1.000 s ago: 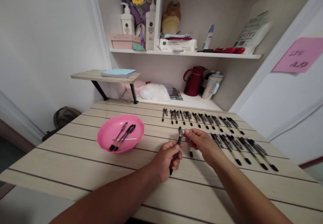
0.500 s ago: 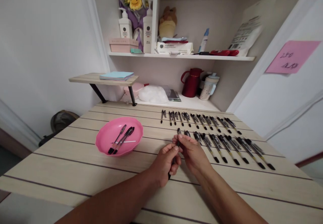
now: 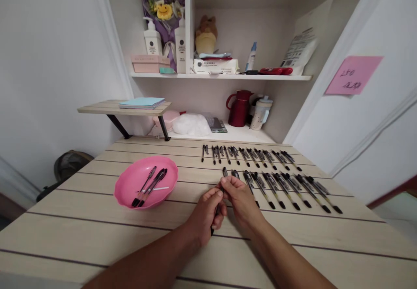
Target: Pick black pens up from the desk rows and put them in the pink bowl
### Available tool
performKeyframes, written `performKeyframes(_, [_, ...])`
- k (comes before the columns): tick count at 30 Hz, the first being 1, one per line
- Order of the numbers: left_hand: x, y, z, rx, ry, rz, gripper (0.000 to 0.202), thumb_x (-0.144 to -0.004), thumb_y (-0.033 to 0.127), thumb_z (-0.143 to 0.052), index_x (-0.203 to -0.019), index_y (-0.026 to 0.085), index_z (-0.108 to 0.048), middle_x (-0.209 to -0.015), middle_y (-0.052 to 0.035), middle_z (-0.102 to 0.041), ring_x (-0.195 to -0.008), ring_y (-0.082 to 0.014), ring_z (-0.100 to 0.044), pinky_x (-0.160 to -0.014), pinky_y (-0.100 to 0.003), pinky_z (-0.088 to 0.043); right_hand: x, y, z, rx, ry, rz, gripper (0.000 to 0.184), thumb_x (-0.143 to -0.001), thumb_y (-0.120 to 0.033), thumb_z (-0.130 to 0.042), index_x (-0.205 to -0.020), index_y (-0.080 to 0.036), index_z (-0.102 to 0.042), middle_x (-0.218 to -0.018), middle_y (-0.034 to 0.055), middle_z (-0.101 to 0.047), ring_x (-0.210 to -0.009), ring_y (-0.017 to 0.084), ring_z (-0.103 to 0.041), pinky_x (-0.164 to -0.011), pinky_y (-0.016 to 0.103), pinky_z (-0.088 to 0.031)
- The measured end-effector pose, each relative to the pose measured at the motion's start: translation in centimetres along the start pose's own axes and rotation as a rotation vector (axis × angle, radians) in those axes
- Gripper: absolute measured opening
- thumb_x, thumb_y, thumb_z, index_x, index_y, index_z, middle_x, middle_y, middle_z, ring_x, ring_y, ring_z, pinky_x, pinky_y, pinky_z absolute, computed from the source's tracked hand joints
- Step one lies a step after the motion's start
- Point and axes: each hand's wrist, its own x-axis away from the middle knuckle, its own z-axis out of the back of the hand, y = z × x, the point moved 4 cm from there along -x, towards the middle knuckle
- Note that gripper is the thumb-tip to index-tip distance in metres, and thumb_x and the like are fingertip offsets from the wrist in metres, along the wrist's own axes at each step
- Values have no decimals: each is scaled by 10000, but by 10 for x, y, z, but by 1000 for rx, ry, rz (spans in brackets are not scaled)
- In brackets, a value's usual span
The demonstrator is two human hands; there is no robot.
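Observation:
My left hand point(image 3: 206, 213) is closed round a black pen point(image 3: 224, 172), whose top end sticks out beyond my fingers. My right hand point(image 3: 239, 200) pinches the same pen near its upper part, the two hands touching above the wooden table point(image 3: 97, 228). Just right of my hands lies a near row of black pens point(image 3: 286, 189), with a far row of pens point(image 3: 247, 154) behind it. A pink bowl point(image 3: 128, 184) to the left holds a few black pens point(image 3: 150, 187) and a thin white stick.
Behind the table a low shelf holds a red jug point(image 3: 239, 108), a cup point(image 3: 260, 113) and a white bag point(image 3: 190, 124). A small raised stand point(image 3: 124, 108) carries a blue pad. A pink note point(image 3: 353, 75) hangs on the right wall.
My right hand has come in from the right and closed on the pen in my left hand. Both hands have dropped lower and nearer. The view has shifted right and down.

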Motion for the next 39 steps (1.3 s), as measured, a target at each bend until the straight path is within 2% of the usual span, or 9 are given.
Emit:
performKeyframes(5, [-1,0,0,-10,15,9,282,-769,463,-503,-805,189,-445,-536,68,-472,-294,-6,-235,-325,-173,-117,0,0,0,-65,-14,-27,293,-696,-437,-643,-794,-161,-635,-745,39,-638,-537,85,-476,-479,203,-366])
performKeyframes(10, [1,1,-1,-20,3,6,290,-770,473,-501,-815,191,-446,-537,71,-468,-300,-5,-229,-326,-171,-105,1,-4,0,-18,-8,16,251,-670,-393,-682,-648,-155,-605,-634,5,-597,-491,68,-439,-465,196,-353])
performKeyframes(14, [1,2,-1,-5,-10,23,317,-748,490,-525,-818,191,-446,-538,72,-468,-306,-3,-226,-332,-166,-102,3,-5,-2,-80,-28,18,263,-695,-411,-652,-739,-152,-637,-738,45,-641,-566,95,-512,-498,206,-388])
performKeyframes(20, [1,2,-1,2,1,0,308,-750,481,-530,-796,191,-438,-534,69,-470,-302,-6,-220,-325,-166,-106,3,-1,-5,-129,-11,-46,301,-675,-427,-664,-833,-176,-613,-774,48,-650,-538,95,-498,-423,192,-362])
performKeyframes(25, [1,1,-1,3,1,-8,281,-779,467,-496,-803,192,-440,-537,68,-464,-298,-6,-217,-323,-165,-105,3,-2,-3,-56,10,3,246,-653,-372,-702,-639,-154,-589,-605,-10,-582,-453,50,-395,-414,172,-338])
performKeyframes(29, [2,0,-2,-2,-18,25,290,-768,469,-510,-818,190,-445,-530,72,-458,-296,-6,-213,-321,-165,-101,4,-4,-3,-133,-6,5,244,-664,-382,-694,-675,-150,-619,-686,30,-627,-528,77,-484,-469,192,-390])
performKeyframes(32, [3,-2,-3,6,-58,45,295,-764,470,-513,-829,189,-454,-534,72,-461,-297,-5,-220,-321,-162,-106,2,-6,-2,-218,14,-4,279,-657,-416,-691,-755,-161,-635,-745,57,-653,-644,139,-575,-500,227,-435])
performKeyframes(35, [3,-2,-3,12,-59,52,300,-756,467,-522,-843,185,-468,-530,73,-462,-296,-3,-220,-323,-162,-104,-3,-13,5,-238,51,56,296,-650,-410,-699,-822,-175,-646,-791,58,-665,-712,158,-604,-586,266,-481])
performKeyframes(39, [3,-1,-2,43,-10,60,306,-742,460,-541,-854,182,-481,-527,76,-455,-302,-1,-218,-331,-162,-98,-14,-24,26,-160,188,122,322,-598,-364,-743,-851,-182,-659,-733,33,-664,-678,151,-611,-619,286,-494])
